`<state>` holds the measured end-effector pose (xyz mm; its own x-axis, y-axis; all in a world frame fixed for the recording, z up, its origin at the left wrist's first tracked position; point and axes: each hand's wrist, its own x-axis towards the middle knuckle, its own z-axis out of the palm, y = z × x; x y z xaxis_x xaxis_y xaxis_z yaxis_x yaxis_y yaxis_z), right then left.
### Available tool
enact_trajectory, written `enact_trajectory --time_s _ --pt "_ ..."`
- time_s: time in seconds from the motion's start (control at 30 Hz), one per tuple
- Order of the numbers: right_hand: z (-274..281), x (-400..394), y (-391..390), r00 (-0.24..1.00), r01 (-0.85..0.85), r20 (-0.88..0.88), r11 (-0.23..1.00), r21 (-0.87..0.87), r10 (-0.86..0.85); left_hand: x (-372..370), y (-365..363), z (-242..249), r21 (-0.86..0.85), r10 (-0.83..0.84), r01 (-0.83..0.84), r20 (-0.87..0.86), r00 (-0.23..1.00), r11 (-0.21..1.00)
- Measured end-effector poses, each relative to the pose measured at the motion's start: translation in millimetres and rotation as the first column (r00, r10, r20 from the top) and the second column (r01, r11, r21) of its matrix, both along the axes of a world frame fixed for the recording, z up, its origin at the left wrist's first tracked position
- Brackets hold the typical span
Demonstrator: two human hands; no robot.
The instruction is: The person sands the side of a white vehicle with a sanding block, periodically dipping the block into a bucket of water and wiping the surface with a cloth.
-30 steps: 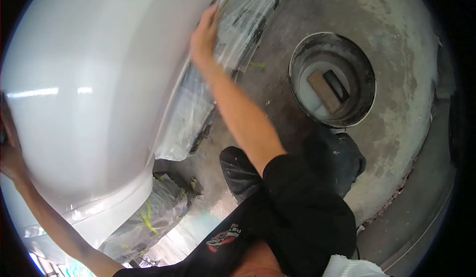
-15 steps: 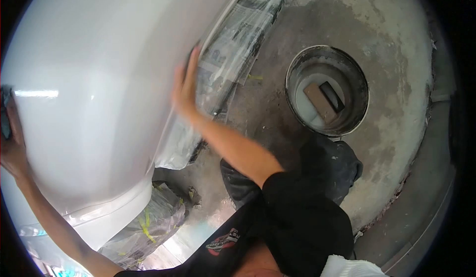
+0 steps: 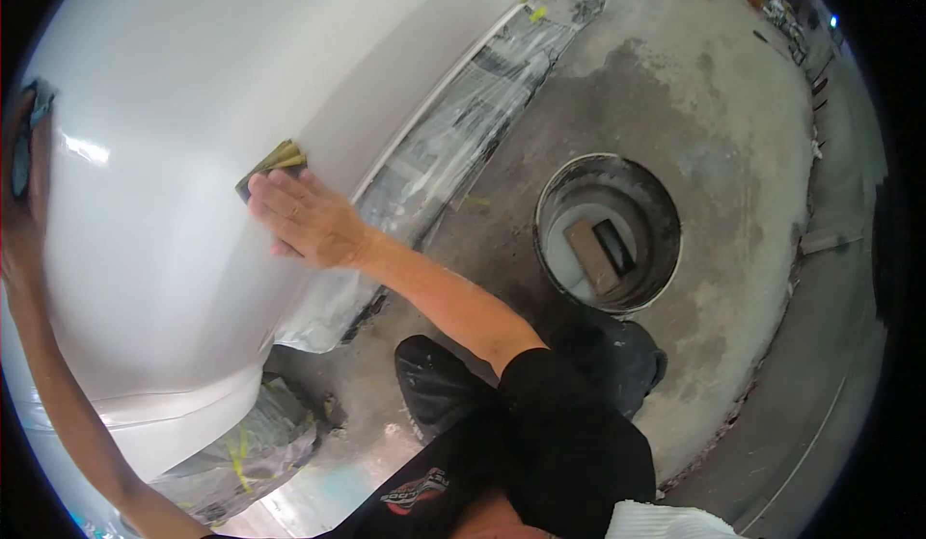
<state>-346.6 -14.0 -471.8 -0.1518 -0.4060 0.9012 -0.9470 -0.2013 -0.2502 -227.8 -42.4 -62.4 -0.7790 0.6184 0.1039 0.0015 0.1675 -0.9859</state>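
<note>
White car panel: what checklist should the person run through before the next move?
1. Right hand has its fingers over the folded sandpaper: ok.
2. Sandpaper lies on the white car panel: ok, as far as this angle shows.
3. Left hand has a secure hold on the blue-green cloth or pad: cannot tell, at the picture's dark edge.
4. Bucket stands upright on the floor: ok.
5. Plastic masking runs along the panel's lower edge: ok.
6. Panel is smooth enough: cannot tell.
</note>
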Motion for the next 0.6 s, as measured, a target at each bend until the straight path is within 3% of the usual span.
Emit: enact_trajectory --time_s 0.03,0.07,0.13,0.17,0.2,0.3,0.33,0.37,0.4,0.43,0.5,0.53,0.57,0.6 --pt "-10.1 6.3 -1.7 0.957 -0.29 -0.059 0.913 -0.287 0.286 0.6 -2.9 0.9 -0.016 -0.01 0.01 0.002 1.0 1.0" --pt "4.3 -27.3 -7.3 0.97 -0.244 -0.085 0.91 -0.335 0.229 0.9 -3.9 1.6 -0.035 -0.019 0.019 0.008 1.0 0.999" --pt "46.7 -127.3 -22.0 0.89 -0.13 0.321 0.856 -0.5 0.323 -1.1 -8.5 3.7 -0.064 -0.048 0.048 0.007 0.999 0.997" --pt "66.9 -172.6 -22.6 0.699 -0.076 0.604 0.879 -0.47 0.384 -3.8 -11.8 4.8 -0.065 -0.066 0.067 0.013 0.998 0.996" --pt "78.0 -220.4 -30.0 0.661 0.042 0.7 0.918 -0.394 0.27 0.2 -14.4 6.1 -0.045 -0.028 0.028 -0.006 1.0 0.999" --pt "70.0 -210.8 -40.1 0.769 0.142 0.637 0.96 -0.241 0.046 23.0 -25.7 -1.8 0.086 0.2 -0.191 -0.108 0.974 0.978" --pt "73.9 -159.7 -20.0 0.813 0.024 0.572 0.974 -0.226 0.113 34.2 -29.2 -8.5 0.151 0.296 -0.275 -0.141 0.945 0.949" --pt "59.0 -110.9 -13.3 0.927 -0.038 0.345 0.953 -0.302 0.146 45.9 -30.2 -13.6 0.216 0.393 -0.356 -0.165 0.904 0.909" --pt "45.6 -54.6 -5.0 0.962 -0.114 0.199 0.939 -0.326 0.186 43.4 -21.7 -15.7 0.221 0.416 -0.375 -0.181 0.891 0.9" --pt "41.3 0.0 16.1 0.981 -0.182 0.032 0.966 -0.183 0.191 40.8 -13.2 -17.5 0.225 0.438 -0.394 -0.197 0.877 0.891" --pt "18.8 55.1 43.8 0.853 -0.519 -0.085 0.854 -0.041 0.514 33.4 -5.6 -19.9 0.226 0.443 -0.396 -0.227 0.867 0.89" --pt "23.1 63.7 55.0 0.813 -0.579 -0.074 0.815 0.0 0.578 33.6 2.0 -22.4 0.22 0.436 -0.389 -0.244 0.866 0.895" --pt "30.5 70.4 62.0 0.758 -0.647 -0.07 0.762 0.039 0.648 14.4 37.5 -33.1 0.349 0.464 -0.361 -0.283 0.839 0.865" --pt "37.9 58.9 66.2 0.779 -0.598 -0.179 0.798 0.074 0.6 -2.5 67.7 -43.4 0.467 0.498 -0.321 -0.327 0.803 0.824"
